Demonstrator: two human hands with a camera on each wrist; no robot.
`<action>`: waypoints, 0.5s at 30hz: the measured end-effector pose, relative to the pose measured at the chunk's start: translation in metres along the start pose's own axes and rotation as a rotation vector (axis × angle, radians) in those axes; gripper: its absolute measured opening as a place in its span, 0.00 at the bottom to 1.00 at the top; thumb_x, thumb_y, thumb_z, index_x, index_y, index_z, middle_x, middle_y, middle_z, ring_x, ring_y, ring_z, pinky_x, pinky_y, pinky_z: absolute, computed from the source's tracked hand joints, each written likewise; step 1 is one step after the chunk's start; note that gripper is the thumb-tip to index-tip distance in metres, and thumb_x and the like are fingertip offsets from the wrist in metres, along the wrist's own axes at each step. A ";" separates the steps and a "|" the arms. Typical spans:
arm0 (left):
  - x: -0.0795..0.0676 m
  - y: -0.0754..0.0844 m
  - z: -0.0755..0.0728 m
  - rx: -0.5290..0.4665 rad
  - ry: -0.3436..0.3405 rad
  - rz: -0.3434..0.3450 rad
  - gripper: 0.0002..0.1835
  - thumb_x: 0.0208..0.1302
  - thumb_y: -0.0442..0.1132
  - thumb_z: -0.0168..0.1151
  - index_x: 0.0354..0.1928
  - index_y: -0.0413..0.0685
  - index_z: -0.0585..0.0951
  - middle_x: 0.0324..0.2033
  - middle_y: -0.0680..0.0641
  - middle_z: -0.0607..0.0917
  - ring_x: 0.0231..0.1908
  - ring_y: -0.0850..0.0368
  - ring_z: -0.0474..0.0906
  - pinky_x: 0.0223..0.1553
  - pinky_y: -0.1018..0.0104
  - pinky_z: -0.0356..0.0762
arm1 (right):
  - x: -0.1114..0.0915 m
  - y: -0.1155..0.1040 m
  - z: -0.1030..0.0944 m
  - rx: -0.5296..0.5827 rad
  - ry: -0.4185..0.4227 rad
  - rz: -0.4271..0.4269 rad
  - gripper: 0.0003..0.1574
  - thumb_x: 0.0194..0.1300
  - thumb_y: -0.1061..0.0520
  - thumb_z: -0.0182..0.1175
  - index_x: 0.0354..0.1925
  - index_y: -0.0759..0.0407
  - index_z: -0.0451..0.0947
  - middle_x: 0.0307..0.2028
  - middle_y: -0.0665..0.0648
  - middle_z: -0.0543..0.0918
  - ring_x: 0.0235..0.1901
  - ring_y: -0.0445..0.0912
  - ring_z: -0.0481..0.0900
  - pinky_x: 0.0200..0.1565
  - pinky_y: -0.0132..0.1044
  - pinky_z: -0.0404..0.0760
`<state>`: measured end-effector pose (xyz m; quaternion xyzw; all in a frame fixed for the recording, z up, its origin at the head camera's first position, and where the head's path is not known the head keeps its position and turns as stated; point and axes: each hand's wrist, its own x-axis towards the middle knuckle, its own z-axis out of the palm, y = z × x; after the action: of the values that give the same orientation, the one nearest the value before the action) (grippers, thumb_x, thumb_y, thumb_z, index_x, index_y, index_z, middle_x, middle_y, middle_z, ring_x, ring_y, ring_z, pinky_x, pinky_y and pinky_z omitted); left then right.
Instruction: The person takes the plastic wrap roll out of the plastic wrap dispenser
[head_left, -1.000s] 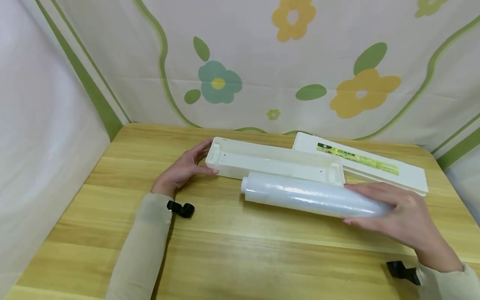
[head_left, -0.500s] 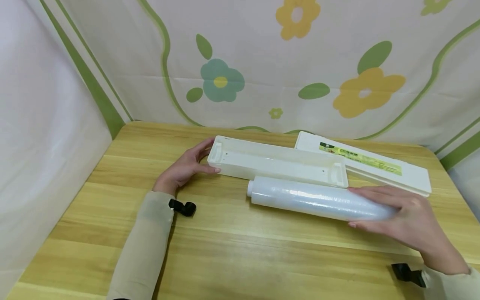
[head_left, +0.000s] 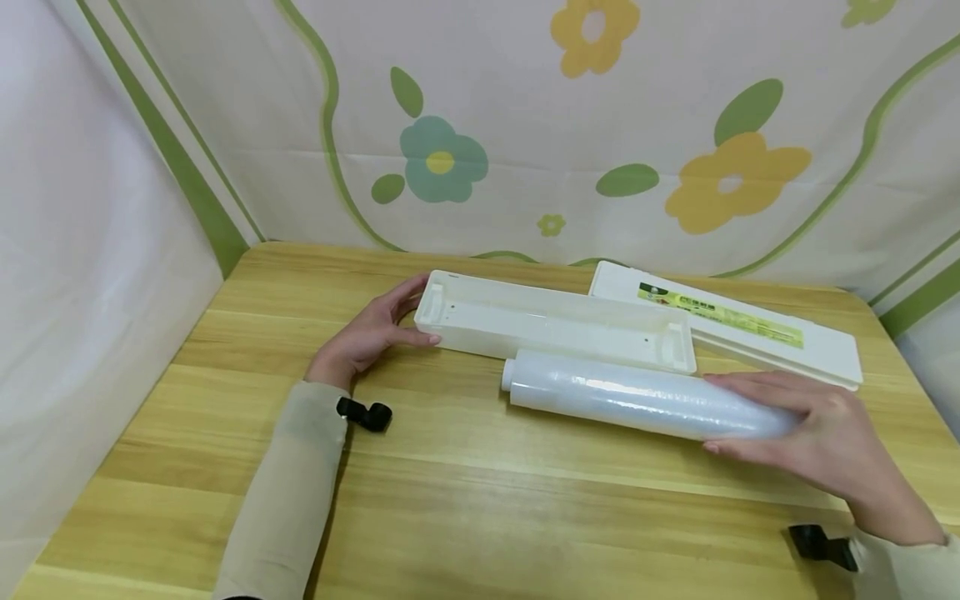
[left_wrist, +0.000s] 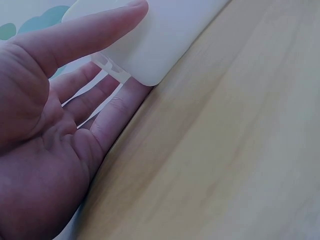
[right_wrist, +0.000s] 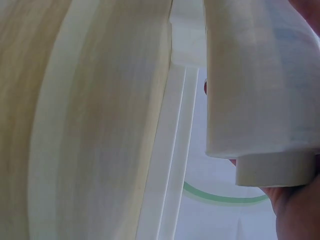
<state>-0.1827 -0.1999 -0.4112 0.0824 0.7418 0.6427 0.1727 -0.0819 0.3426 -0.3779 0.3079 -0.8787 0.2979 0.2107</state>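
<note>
My left hand (head_left: 367, 333) grips the left end of a long white plastic cling film box (head_left: 480, 337). In the left wrist view the thumb lies along the box's side (left_wrist: 160, 35), with the fingers reaching round its end. The box is open at the top, its inside bare. My right hand (head_left: 817, 433) holds a roll of cling film (head_left: 615, 396) by its right end, thumb in front and fingers over the far side. The roll lies just in front of the box and overlaps its front wall in the head view. Its core (right_wrist: 275, 170) sticks out past the film.
The box's white lid (head_left: 817, 354), with a green and yellow label, lies on the wooden table (head_left: 480, 517) behind the box on the right. A flowered curtain (head_left: 525, 125) hangs along the table's back edge, and white cloth (head_left: 97, 250) on the left.
Gripped by my right hand, the roll has shifted a little to the right and toward me, uncovering more of the box's front. The left hand keeps its hold on the box.
</note>
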 end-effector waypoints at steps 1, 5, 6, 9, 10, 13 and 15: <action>0.000 0.000 0.000 -0.001 -0.001 0.000 0.57 0.59 0.28 0.80 0.85 0.64 0.61 0.81 0.55 0.67 0.79 0.53 0.63 0.64 0.73 0.75 | 0.000 0.000 0.000 0.000 -0.002 0.000 0.53 0.12 0.50 0.95 0.49 0.50 0.94 0.46 0.45 0.94 0.54 0.18 0.80 0.55 0.11 0.70; 0.000 -0.001 0.000 -0.001 -0.006 0.002 0.57 0.59 0.28 0.80 0.85 0.65 0.61 0.81 0.56 0.67 0.79 0.53 0.64 0.65 0.73 0.74 | 0.000 -0.001 -0.003 -0.004 -0.016 0.020 0.53 0.12 0.52 0.95 0.49 0.49 0.94 0.46 0.46 0.94 0.55 0.18 0.79 0.55 0.11 0.70; 0.000 -0.001 0.000 0.001 -0.006 0.002 0.57 0.59 0.28 0.80 0.85 0.65 0.61 0.81 0.56 0.67 0.79 0.53 0.64 0.66 0.73 0.74 | 0.000 -0.002 -0.004 -0.004 -0.022 0.030 0.53 0.12 0.52 0.95 0.50 0.49 0.94 0.46 0.47 0.94 0.55 0.18 0.79 0.56 0.11 0.70; 0.000 -0.001 -0.001 0.005 -0.005 -0.002 0.57 0.59 0.29 0.80 0.85 0.65 0.60 0.81 0.56 0.67 0.79 0.53 0.64 0.67 0.71 0.72 | -0.001 -0.005 -0.007 0.005 -0.050 0.085 0.52 0.14 0.54 0.96 0.50 0.48 0.94 0.46 0.48 0.94 0.56 0.18 0.78 0.56 0.11 0.69; 0.000 -0.001 -0.001 0.004 -0.004 -0.003 0.57 0.59 0.29 0.80 0.85 0.65 0.60 0.81 0.56 0.67 0.79 0.54 0.64 0.68 0.71 0.72 | -0.001 -0.005 -0.008 0.006 -0.059 0.101 0.52 0.15 0.55 0.96 0.50 0.48 0.94 0.46 0.48 0.94 0.56 0.18 0.78 0.56 0.11 0.69; 0.000 0.000 -0.001 0.001 -0.003 -0.009 0.58 0.59 0.29 0.81 0.86 0.65 0.60 0.82 0.55 0.66 0.79 0.54 0.63 0.69 0.70 0.71 | -0.001 -0.005 -0.010 0.013 -0.074 0.129 0.52 0.16 0.56 0.95 0.51 0.47 0.94 0.47 0.47 0.94 0.57 0.19 0.78 0.57 0.11 0.68; 0.000 0.000 0.000 -0.002 -0.005 -0.012 0.58 0.59 0.29 0.81 0.86 0.65 0.59 0.82 0.55 0.66 0.80 0.54 0.63 0.69 0.70 0.71 | -0.002 -0.004 -0.011 0.013 -0.079 0.142 0.52 0.17 0.56 0.95 0.52 0.46 0.93 0.48 0.44 0.94 0.56 0.18 0.78 0.57 0.11 0.67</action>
<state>-0.1827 -0.2002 -0.4109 0.0792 0.7414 0.6420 0.1784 -0.0757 0.3478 -0.3695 0.2579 -0.9039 0.3054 0.1522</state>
